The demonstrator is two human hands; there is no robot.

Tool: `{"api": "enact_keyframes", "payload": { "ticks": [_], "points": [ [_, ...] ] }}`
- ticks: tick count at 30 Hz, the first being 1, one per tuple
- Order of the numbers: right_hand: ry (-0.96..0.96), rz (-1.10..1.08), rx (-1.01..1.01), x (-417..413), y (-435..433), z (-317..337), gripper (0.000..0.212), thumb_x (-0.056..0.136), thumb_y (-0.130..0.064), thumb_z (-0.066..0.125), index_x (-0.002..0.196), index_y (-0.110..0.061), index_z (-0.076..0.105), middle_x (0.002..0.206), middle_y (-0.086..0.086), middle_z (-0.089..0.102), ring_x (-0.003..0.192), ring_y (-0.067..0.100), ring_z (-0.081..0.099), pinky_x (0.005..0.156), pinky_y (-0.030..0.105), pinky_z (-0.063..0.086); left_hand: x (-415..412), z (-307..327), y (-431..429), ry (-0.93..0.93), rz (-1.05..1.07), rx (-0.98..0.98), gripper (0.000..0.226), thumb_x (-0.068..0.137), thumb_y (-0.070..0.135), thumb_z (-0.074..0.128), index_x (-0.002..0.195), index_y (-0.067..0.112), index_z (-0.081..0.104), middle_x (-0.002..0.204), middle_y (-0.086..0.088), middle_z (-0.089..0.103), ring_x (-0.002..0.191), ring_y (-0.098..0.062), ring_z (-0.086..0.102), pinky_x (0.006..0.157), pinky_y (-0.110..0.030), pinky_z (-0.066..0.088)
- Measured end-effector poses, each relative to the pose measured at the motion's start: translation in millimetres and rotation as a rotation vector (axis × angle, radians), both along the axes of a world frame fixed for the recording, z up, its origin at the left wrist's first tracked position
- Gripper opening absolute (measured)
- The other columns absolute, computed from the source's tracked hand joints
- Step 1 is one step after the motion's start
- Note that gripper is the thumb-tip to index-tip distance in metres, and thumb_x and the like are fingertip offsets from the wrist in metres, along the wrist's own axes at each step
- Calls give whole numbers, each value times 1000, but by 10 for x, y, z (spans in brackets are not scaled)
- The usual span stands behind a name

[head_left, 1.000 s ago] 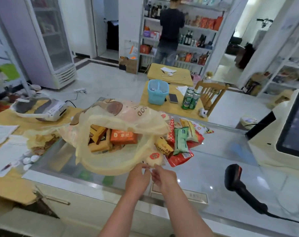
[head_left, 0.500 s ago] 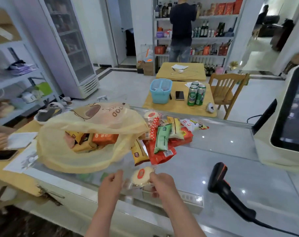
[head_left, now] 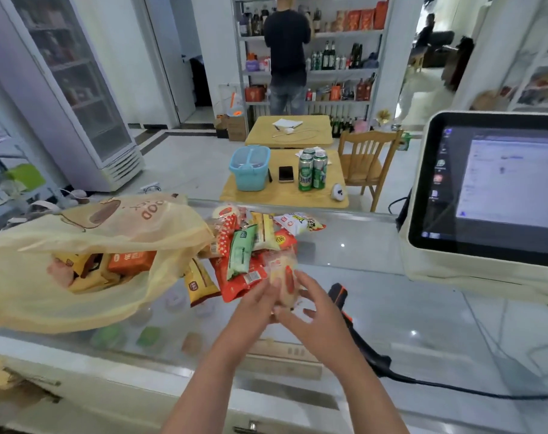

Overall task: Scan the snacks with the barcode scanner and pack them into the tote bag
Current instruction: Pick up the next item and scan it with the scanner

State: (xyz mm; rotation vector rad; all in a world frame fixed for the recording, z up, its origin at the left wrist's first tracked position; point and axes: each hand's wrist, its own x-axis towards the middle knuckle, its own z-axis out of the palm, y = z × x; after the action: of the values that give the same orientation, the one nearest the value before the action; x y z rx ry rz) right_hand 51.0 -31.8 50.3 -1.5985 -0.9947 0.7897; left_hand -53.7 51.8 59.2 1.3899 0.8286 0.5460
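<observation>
Over the near part of the glass counter (head_left: 423, 311), the left hand (head_left: 260, 303) and right hand (head_left: 313, 314) together hold a clear-wrapped round pastry with a red label (head_left: 283, 277), tipped on edge. The left fingers curl round its lower left side. The right thumb lies along its right edge, fingers loosely spread beneath. Just behind the right hand lies the black, orange-trimmed barcode scanner (head_left: 369, 355), untouched. Farther left the translucent yellow tote bag (head_left: 78, 308) gapes, orange and yellow boxes (head_left: 130, 261) inside it. A heap of snack packets (head_left: 246, 249) lies beside its mouth.

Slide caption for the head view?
Left hand and right hand hold a wrapped pastry over the glass counter, between snack pile and barcode scanner.
</observation>
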Motion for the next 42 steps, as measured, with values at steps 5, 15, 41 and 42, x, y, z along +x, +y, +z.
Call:
{"api": "enact_keyframes", "payload": {
  "ticks": [5, 15, 41, 42],
  "points": [
    [282, -188, 101, 17, -101, 168, 31, 94, -23, 59, 120, -40, 54, 116, -14, 63, 109, 11, 62, 73, 13, 52, 100, 70, 31, -44, 0, 49, 48, 95, 54, 31, 103, 32, 72, 105, 6, 71, 85, -17, 64, 75, -32, 53],
    [622, -345, 106, -241, -10, 214, 22, 92, -13, 60, 112, -4, 62, 100, 19, 72, 89, 33, 71, 71, 33, 59, -58, -2, 320, -152, 42, -155, 13, 96, 16, 55, 92, 12, 67, 82, -2, 72, 69, -9, 68, 58, -19, 52],
    [-11, -538, -95, -896, 822, 346, 20, 95, -6, 53, 77, 2, 60, 61, 5, 62, 56, 15, 59, 52, 27, 50, -569, -57, 1660, -198, -51, 3, 15, 91, 26, 64, 80, 29, 74, 71, 9, 71, 66, -9, 62, 62, -25, 52],
    [4, -537, -91, -911, 845, 355, 21, 94, -5, 54, 76, 2, 61, 62, 6, 62, 56, 16, 59, 52, 27, 50, -559, -79, 1680, -191, -14, 42, 15, 91, 26, 64, 79, 30, 73, 75, 8, 71, 72, -12, 63, 69, -30, 53]
  ]
}}
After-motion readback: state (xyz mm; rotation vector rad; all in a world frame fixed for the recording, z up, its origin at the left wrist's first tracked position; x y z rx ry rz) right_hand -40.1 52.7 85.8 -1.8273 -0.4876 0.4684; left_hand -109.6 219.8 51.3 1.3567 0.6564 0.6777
